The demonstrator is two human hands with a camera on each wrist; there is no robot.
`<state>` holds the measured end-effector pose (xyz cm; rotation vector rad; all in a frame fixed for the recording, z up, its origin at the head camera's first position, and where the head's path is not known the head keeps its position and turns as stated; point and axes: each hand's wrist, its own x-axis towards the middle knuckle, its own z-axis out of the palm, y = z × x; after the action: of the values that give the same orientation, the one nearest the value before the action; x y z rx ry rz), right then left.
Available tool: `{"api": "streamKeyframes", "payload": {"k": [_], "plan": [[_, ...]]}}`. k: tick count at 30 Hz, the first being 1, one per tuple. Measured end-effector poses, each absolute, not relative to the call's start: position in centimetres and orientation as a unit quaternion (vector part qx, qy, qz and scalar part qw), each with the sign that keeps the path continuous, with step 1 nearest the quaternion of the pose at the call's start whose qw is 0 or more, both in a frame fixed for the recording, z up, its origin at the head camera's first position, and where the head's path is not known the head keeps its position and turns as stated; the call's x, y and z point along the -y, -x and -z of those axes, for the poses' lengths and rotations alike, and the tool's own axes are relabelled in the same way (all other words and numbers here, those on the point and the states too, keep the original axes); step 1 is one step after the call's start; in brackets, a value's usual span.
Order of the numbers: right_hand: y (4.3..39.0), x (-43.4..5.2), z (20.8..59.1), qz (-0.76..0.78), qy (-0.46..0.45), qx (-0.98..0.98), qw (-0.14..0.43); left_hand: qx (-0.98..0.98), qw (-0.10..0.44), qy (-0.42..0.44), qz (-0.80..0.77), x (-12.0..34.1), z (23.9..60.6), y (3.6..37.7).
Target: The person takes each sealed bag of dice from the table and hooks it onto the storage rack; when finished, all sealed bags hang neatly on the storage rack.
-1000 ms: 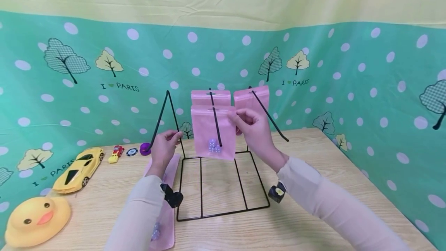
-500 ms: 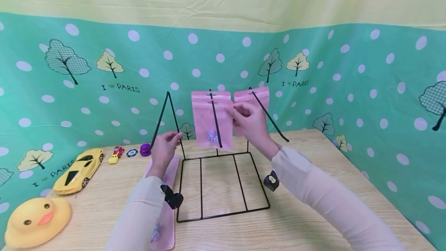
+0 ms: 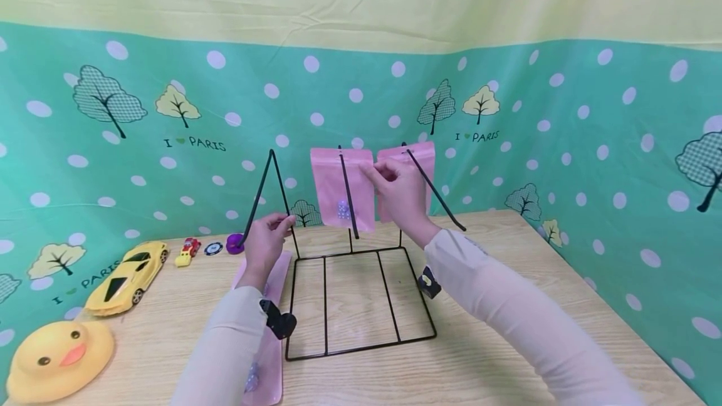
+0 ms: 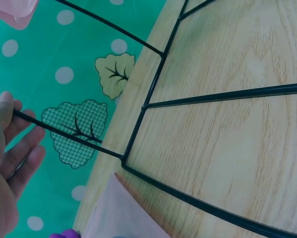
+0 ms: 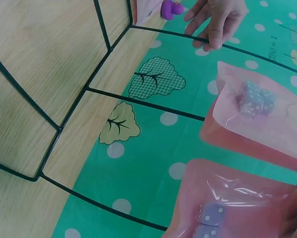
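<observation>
Our right hand (image 3: 395, 183) is pinching the top of a pink bag (image 3: 344, 190) on the rack's (image 3: 361, 299) middle hook at frame centre. Our left hand (image 3: 265, 240) is gripping the left hook. We are judging two hooks filled; one bag (image 3: 265, 356) is waiting, lower left.

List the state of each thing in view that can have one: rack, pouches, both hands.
Black wire display rack: upright on the wooden table.
Pink plastic pouch with dice: hanging on the middle peg, pinched at its top.
Second pink pouch: hanging on the right peg.
Third pink pouch: flat on the table.
Left hand: grips the left peg.
Right hand: pinches the middle pouch.
</observation>
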<state>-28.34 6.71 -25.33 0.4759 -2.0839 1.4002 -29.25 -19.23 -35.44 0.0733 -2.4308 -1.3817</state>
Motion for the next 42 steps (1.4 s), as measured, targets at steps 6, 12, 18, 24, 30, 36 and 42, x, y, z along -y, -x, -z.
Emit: {"api": "streamKeyframes", "payload": {"k": [6,12,18,24,30,36,42], "plan": [[28.6,-6.27,25.28,-0.478,-0.149,0.805,0.317,0.856,0.172,-0.028,0.487,19.28,35.5,29.19],[28.79,-5.95,25.22,-0.457,-0.128,0.814,0.335,0.855,0.177,-0.025,0.487,19.22,35.56,29.22],[28.9,-5.73,25.2,-0.454,-0.11,0.819,0.333,0.855,0.182,-0.023,0.486,19.25,35.58,29.2],[28.89,-5.76,25.2,-0.431,-0.091,0.841,0.312,0.854,0.18,-0.024,0.487,19.27,35.55,29.2],[28.83,-5.86,25.2,-0.431,-0.079,0.85,0.292,0.855,0.181,-0.026,0.485,19.19,35.46,29.2],[28.65,-6.11,25.31,-0.445,-0.084,0.847,0.277,0.854,0.179,-0.025,0.487,19.15,35.45,29.17],[28.36,-6.67,25.72,-0.446,-0.125,0.851,0.248,0.855,0.176,-0.022,0.487,19.21,35.51,29.19]]}}
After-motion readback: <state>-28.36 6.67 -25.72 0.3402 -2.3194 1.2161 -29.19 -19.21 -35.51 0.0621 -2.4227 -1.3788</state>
